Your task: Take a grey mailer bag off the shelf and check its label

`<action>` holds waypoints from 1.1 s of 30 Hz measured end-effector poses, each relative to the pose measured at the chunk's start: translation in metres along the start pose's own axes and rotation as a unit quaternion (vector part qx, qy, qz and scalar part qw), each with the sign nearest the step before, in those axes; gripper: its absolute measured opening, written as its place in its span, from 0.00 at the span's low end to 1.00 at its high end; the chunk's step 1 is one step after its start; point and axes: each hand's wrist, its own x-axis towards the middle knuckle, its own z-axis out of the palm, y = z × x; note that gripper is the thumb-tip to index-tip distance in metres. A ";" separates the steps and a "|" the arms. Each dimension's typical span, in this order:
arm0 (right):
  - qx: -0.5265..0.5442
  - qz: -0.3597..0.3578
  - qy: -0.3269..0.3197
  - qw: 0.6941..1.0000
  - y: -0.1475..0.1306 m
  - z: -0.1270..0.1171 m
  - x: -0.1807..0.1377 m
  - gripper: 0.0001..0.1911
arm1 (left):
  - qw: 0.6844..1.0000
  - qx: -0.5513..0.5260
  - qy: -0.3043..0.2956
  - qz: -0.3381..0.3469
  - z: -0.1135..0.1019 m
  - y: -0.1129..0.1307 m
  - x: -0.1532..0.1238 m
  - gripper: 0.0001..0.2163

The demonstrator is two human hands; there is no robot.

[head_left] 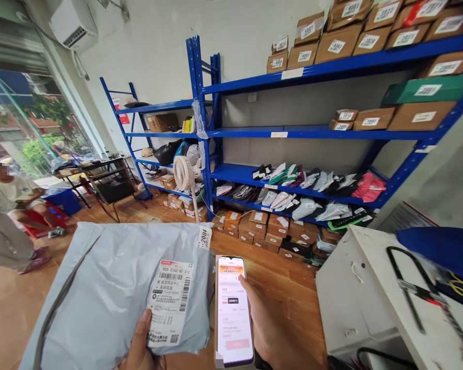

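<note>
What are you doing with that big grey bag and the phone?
The person's left hand holds a grey mailer bag by its lower edge, thumb on the white shipping label. A small tag reading 2004 is stuck near the bag's top corner. The right hand holds a phone beside it, screen lit. Behind stand blue shelves with numbered boxes and packets, a white fan on the floor, and another person at the left.
</note>
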 end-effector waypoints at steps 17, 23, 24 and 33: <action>-0.011 -0.015 -0.043 0.999 0.004 -0.006 0.001 0.17 | 1.000 -0.002 0.006 0.014 0.000 0.008 -0.005 0.11; -0.017 -0.011 -0.048 0.999 0.004 -0.005 0.002 0.21 | 1.000 -0.010 0.025 -0.004 -0.001 0.009 -0.004 0.10; -0.015 0.001 -0.051 0.999 0.004 -0.005 0.002 0.21 | 1.000 -0.012 0.026 -0.003 -0.001 0.009 -0.003 0.10; 0.002 0.026 -0.068 0.997 0.002 -0.005 0.001 0.16 | 0.999 -0.018 0.038 -0.012 -0.003 0.007 0.002 0.12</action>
